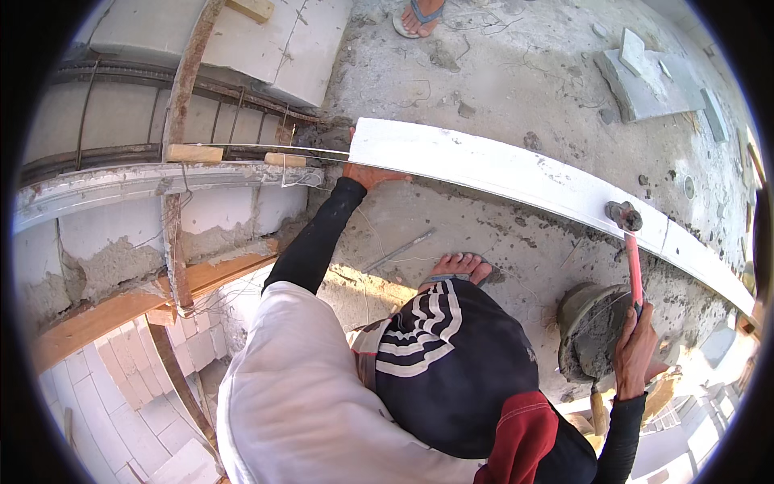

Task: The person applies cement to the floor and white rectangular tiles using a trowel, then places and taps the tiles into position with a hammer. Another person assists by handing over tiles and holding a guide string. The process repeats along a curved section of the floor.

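Observation:
A row of long white blocks (476, 161) runs from the middle of the head view toward the right, curving with the lens. My left hand (372, 174), in a black sleeve, grips the left end of the nearest block, with fingers along its near side. My right hand (634, 348) is wrapped around the dark lower grip of a hammer (634, 270) with a red handle. The hammer's head, crusted with mortar, is at the block's top near a joint; whether it touches cannot be told. A taut string (282, 148) runs along to the blocks.
A bucket (571, 315) of grey mortar stands beside my right hand, with a wooden-handled trowel (597, 413). Rebar (81, 121) and a wooden formwork strip (105, 327) lie left. Broken slabs (649, 85) lie far right. Another person's sandaled foot (421, 18) is at the top.

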`<action>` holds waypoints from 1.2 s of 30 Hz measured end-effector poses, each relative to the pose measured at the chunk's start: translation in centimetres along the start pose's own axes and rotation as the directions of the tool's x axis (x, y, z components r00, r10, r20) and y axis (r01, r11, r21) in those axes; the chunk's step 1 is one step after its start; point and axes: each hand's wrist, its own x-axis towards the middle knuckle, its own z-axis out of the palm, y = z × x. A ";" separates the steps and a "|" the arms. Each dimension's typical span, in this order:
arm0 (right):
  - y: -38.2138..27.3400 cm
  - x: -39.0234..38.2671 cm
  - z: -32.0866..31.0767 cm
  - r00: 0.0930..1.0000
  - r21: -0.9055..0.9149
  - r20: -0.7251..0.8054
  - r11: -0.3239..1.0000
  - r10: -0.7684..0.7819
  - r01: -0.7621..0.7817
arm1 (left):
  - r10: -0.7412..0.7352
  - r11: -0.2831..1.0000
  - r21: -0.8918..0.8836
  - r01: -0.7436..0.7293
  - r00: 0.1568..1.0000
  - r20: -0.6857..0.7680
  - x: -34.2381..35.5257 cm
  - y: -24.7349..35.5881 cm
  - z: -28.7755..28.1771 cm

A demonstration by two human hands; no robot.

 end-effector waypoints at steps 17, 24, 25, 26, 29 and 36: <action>-7.1 -0.3 -6.3 0.974 0.179 0.063 0.962 -0.219 0.205 | -0.228 0.823 -0.562 0.081 0.953 -0.197 -4.7 3.7 -2.2; 3.8 -25.9 -9.7 0.868 0.191 -0.207 0.889 0.452 -0.417 | -0.231 0.755 -0.645 0.118 0.969 -0.093 -10.8 18.1 2.1; 5.1 -29.3 -8.7 0.798 0.263 -0.191 0.813 0.571 -0.519 | -0.241 0.605 -0.724 0.332 0.943 0.231 -11.4 18.0 2.8; 6.0 -33.6 -6.8 0.704 0.338 -0.167 0.711 0.690 -0.616 | -0.192 0.475 -0.674 0.565 0.815 0.547 -12.0 17.3 2.9; 2.0 -34.9 -3.9 0.455 0.618 -0.192 0.467 0.870 -0.632 | 0.158 0.092 -0.714 0.694 0.698 0.699 -9.9 20.0 1.4; -1.8 -44.0 14.3 0.119 0.878 0.125 -0.054 0.985 -0.476 | 0.300 0.780 -0.483 0.399 0.440 0.846 1.9 38.4 -3.1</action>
